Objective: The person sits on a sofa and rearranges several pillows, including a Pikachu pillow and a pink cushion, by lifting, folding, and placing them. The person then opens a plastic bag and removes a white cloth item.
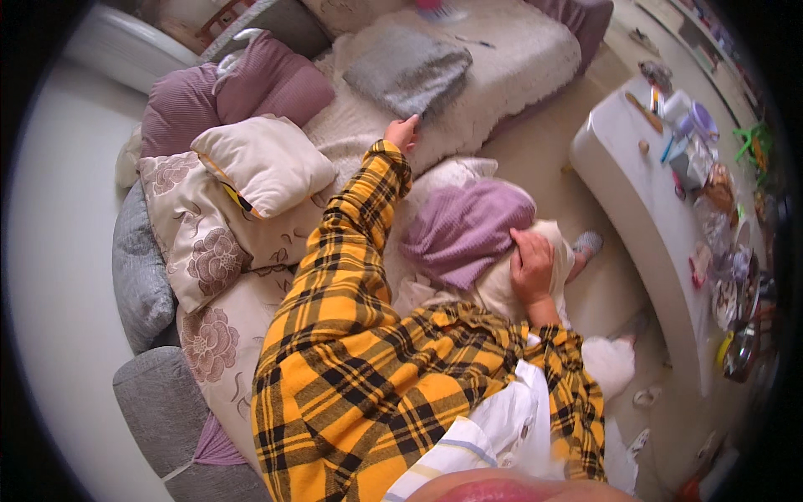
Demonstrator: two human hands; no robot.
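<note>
My left hand (401, 133) reaches out over the sofa and pinches the near corner of a grey plush cushion cover (408, 66). The cover lies fairly flat on the cream fleece sofa throw (521, 53). On my lap a purple ribbed cloth (467, 229) is bunched over white and cream fabric (502, 285). My right hand (533, 260) rests by its right edge, fingertips touching the purple cloth; whether they grip it is hidden.
Purple cushions (276, 81), a white cushion (266, 163) and a flowered satin cushion (213, 257) are piled at left. A curved white table (633, 144) on the right carries several small items, including a lilac cup (702, 122). A pen-like object (475, 42) lies on the throw.
</note>
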